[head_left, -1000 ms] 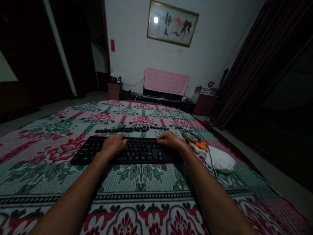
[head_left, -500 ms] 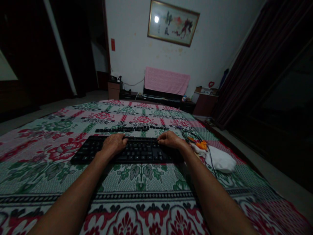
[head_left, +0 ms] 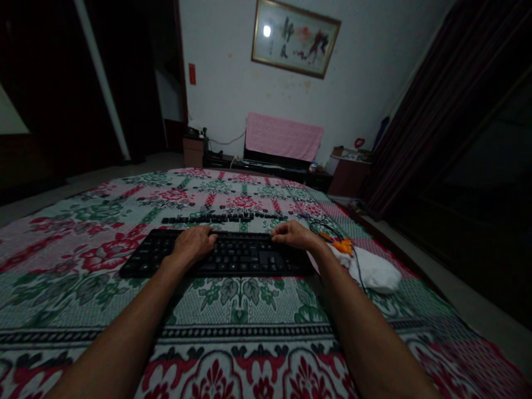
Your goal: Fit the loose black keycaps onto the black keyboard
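A black computer keyboard (head_left: 236, 260) lies flat on a patterned bedspread (head_left: 241, 310). My left hand (head_left: 193, 243) rests across its left half, fingers curled at the far edge and thumb pointing right. Over the upper right part of the board is my right hand (head_left: 294, 235), thumb and fingertips pinched together near the far row. Whatever may be between those fingertips is too small and dark to make out. Just beyond the keyboard, loose black keycaps (head_left: 233, 219) lie in an uneven row. At the board's right end, keys appear to be absent from a dark patch.
Right of the keyboard lie a white cloth bundle (head_left: 378, 271), an orange item (head_left: 343, 245) and a black cable (head_left: 357, 266). A pink towel (head_left: 285, 136) covers a screen by the far wall. Dark curtains (head_left: 407, 88) hang at the right.
My right hand has shifted slightly to the right and away from me, its fingertips still pinched. My left hand and the keyboard stay in place.
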`<state>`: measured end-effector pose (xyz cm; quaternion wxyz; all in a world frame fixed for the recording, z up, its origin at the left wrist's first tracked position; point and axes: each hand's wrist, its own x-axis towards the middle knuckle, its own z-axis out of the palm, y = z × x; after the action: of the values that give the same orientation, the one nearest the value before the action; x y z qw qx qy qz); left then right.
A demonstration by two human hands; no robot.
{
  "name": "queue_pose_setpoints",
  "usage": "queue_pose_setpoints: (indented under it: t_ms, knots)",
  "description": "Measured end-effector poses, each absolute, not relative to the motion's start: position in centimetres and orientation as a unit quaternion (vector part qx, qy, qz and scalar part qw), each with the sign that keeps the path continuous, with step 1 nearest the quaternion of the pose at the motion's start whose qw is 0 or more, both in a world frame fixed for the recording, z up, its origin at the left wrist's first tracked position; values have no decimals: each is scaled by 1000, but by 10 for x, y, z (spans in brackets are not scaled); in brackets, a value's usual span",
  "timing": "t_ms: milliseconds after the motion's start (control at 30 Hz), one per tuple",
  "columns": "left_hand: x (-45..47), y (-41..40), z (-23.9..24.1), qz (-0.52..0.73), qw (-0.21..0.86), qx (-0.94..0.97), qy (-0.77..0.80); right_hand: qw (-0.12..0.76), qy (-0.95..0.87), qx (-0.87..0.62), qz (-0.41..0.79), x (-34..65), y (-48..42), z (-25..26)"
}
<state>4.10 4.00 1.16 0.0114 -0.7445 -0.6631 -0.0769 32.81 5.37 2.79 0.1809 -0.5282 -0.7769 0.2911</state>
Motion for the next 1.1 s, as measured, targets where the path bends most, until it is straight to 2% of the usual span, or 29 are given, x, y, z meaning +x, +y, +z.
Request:
queue_pose_setpoints:
  t_ms: [300,633,833,1100]
  knots:
    - [41,38,12,-78,9,-747,-660,148,-775,-572,223,309,46,33]
    - [41,40,12,-75,3,-747,-660,169,-737,-588,288,311,53,28]
    - [41,38,13,-73,11,-751,-656,186,-726,-598,284,310,52,28]
    - [41,40,12,-78,11,-744,-663,159,-741,-595,269,307,49,34]
